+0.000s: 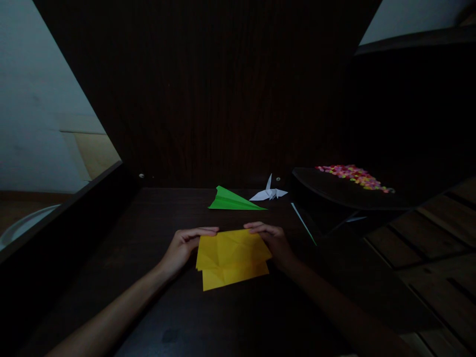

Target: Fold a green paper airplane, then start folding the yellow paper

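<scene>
Fingers of the left hand and right hand pinch folded yellow paper. Beyond it lies a green paper plane.

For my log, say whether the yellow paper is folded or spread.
Folded: the yellow paper has creases across it, and a second layer sticks out past the upper layer's near edge.

1 head cam, worn, looks fwd & down from above near side of desk twd its back edge; hands close, approx. lower ctr.
</scene>
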`<state>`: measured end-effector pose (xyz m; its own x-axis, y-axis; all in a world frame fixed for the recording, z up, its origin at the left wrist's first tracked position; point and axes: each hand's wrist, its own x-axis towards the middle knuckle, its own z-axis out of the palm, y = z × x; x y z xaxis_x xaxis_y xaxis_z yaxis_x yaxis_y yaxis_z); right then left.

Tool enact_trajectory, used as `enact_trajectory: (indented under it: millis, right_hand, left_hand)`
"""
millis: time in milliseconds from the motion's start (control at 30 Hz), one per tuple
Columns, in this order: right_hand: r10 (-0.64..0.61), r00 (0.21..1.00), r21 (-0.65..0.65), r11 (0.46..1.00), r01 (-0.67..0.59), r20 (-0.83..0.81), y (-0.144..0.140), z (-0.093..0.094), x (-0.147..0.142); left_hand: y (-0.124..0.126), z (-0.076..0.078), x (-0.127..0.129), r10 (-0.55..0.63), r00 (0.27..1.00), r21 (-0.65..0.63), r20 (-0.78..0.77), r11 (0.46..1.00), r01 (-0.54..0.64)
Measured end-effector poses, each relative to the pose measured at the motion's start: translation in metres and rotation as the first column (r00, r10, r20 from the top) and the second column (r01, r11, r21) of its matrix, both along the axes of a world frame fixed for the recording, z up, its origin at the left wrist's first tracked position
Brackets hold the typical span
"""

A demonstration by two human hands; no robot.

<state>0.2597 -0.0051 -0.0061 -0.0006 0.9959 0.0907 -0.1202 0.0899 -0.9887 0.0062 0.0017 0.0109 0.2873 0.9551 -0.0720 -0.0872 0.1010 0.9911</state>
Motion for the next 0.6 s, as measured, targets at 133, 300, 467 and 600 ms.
enact_trajectory:
  millis: [133,300,467,600]
  right_hand:
    - [0.04,0.998,-0.012,0.999,-0.041,-0.054,-0.001,0.001,0.0]
    - [0.071,0.997,0.007,0.997,-0.071,-0.013,0.0,-0.003,0.001]
    - [0.143,0.986,0.025,0.989,-0.146,0.09,-0.002,-0.009,-0.001]
    - [0.089,0.995,-0.006,0.996,-0.089,0.042,-0.003,-0.013,-0.005]
  left_hand:
    - [0.001,0.0,-0.002,-0.041,0.996,-0.055,0.083,0.997,0.046]
    - [0.001,0.002,0.001,-0.039,0.997,-0.076,0.07,0.996,0.044]
    - [0.0,-0.002,0.002,-0.1,0.994,-0.14,-0.035,0.986,0.095]
    - [-0.001,-0.005,0.002,-0.202,0.979,-0.212,0.014,0.957,0.2]
